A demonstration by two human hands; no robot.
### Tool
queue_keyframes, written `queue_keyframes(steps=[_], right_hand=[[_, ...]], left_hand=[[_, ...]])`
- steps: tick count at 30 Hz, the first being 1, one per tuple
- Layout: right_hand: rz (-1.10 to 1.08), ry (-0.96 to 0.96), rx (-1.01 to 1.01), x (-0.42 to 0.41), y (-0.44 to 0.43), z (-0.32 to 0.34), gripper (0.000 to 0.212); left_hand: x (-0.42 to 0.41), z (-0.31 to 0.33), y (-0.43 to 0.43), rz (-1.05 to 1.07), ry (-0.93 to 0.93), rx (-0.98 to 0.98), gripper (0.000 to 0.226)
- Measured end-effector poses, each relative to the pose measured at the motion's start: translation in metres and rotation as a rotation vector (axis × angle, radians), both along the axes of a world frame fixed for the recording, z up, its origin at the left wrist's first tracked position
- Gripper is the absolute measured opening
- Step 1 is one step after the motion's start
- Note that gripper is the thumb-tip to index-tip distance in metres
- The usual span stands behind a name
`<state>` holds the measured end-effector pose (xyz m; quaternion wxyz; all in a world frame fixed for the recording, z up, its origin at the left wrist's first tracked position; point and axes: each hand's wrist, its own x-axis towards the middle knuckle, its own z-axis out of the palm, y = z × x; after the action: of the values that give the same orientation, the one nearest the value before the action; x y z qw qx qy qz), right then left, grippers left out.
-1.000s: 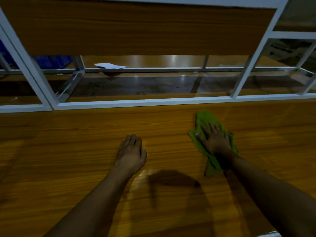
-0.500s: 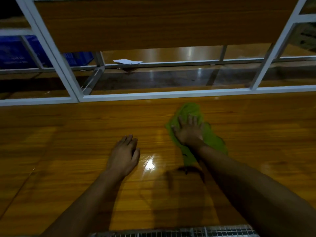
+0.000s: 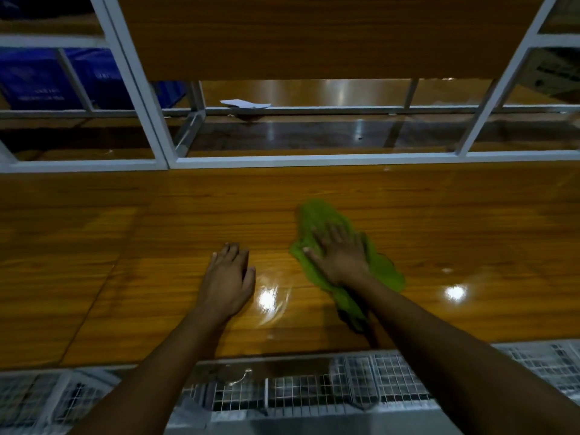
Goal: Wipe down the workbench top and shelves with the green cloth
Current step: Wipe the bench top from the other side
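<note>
here the right hand presses flat, fingers spread, on the green cloth mid-workbench top; the left hand rests flat, holding nothing. white paper lies beyond the white frame.

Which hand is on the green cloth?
The right hand, pressed flat on the green cloth. The left hand rests on the bare workbench top.

No text can be read; the blue crates beyond the far left corner of the workbench carry pale lettering, too blurred to make out; the cardboard box past the far right corner bears dark print, equally unreadable.
</note>
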<state>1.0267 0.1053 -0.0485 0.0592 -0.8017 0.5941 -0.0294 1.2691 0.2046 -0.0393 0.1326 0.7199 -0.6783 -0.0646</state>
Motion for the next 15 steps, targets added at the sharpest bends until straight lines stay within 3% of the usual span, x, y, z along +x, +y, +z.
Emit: queue_keyframes(steps=[7,10,15], right_hand=[[-0.333,0.006,0.04,-0.1,0.031,0.004,0.085],[-0.373,0.004,0.037,-0.072,0.033,0.001,0.08],[-0.185,0.024,0.005,0.021,0.047,0.0,0.072]], left_hand=[[-0.006,-0.004,0.023,-0.066,0.003,-0.002,0.06],[-0.005,-0.006,0.032,-0.092,-0.01,-0.026,0.055],[0.017,-0.004,0.042,-0.112,-0.07,-0.029,0.056]])
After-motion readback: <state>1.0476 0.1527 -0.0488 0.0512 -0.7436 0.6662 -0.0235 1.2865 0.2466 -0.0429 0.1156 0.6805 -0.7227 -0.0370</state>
